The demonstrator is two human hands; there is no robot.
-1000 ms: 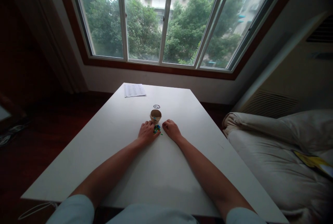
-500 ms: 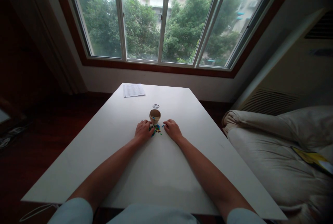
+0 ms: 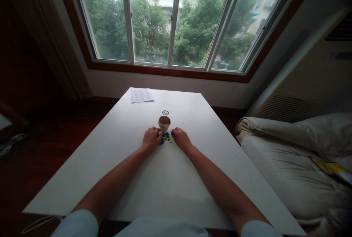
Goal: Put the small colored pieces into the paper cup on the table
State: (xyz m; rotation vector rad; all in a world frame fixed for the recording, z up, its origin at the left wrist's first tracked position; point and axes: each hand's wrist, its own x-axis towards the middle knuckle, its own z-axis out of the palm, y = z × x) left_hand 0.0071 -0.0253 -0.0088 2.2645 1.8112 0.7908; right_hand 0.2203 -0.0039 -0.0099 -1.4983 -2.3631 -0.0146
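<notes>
A small pile of colourful little pieces (image 3: pixel 165 138), blue, green, yellow, red and black, lies on the white table (image 3: pixel 176 189). They are too small for me to name their kind. Just behind the pile stands a brown paper cup (image 3: pixel 164 124), upright, with a blue mark on it. My left hand (image 3: pixel 151 137) rests at the pile's left edge, thumb and fingers apart, fingertips partly over the pieces. On the pile's right, my right hand (image 3: pixel 180 137) has its fingers drawn together and lowered to the table; whatever is between them is hidden.
Behind the cup lies a small round clear disc with a dark rim (image 3: pixel 165 112). Printed paper sheets (image 3: pixel 142 95) lie at the table's far left corner. A padded beige sofa (image 3: pixel 277 163) stands along the right side, and a window (image 3: pixel 170 20) is beyond the table.
My right hand's fingers have come together, and the blue bits that showed by its fingertips are out of sight. The left hand has stayed nearly in place.
</notes>
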